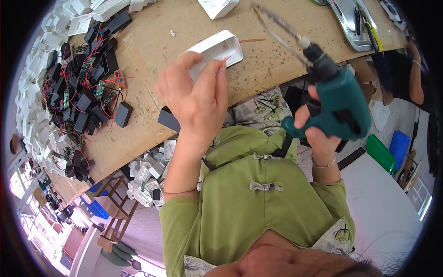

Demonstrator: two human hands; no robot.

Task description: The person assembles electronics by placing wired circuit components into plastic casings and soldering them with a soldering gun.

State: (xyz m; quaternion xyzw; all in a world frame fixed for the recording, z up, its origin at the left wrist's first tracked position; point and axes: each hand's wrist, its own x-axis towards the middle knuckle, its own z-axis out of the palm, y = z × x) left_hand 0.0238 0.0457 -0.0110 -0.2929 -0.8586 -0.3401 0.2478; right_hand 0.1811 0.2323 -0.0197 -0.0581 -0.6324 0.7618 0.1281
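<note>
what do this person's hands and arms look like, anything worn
The left hand and right hand are bare, without gloves. Yellow-green short sleeves end near the elbows. A thin, metallic-looking bracelet circles the right wrist; none shows on the left.

a: state the position of the heap of housings (32,104).
b: far left on the workbench (147,69). the pile of wired modules (80,94) lies just right of it.
a: what occupies the centre?
b: the nearest housing (236,56), just before the left hand (196,94). a second housing (219,7) lies beyond it.
a: and the right?
b: the power tool (344,104), in the right hand (321,138). beyond it, a tray (345,25) lies on the workbench, with pliers (376,38) at its right edge.
a: below the workbench?
b: loose housings (150,171) to the left, a stool (115,207) farther left, bins (399,148) to the right.
</note>
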